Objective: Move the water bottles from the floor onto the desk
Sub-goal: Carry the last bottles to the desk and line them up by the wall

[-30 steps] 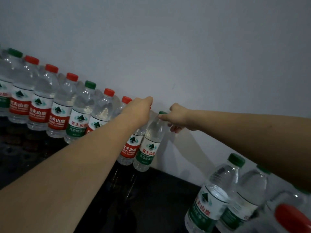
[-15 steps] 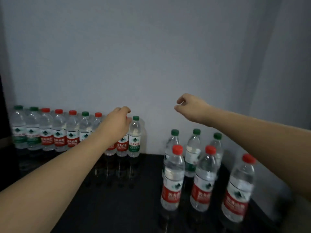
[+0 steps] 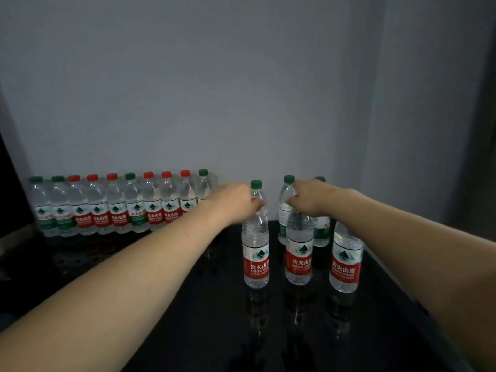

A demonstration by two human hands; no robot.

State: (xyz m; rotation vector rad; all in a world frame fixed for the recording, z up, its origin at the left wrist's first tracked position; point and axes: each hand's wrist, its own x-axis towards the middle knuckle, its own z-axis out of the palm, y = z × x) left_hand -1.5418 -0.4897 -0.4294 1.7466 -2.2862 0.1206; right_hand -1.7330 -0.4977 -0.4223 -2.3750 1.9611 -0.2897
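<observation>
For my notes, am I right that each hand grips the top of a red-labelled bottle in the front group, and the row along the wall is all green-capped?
Not quite: the head view shows the row along the wall mixes red and green caps. The left hand and right hand do grip red-labelled bottles.

row of bottles [image 3: 120, 208] back-left on desk [image 3: 188, 318] | bottle cluster [image 3: 300, 253] right

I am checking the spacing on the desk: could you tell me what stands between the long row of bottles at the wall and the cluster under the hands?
Nothing: the head view shows bare dark desk, crossed only by the left forearm.
</observation>
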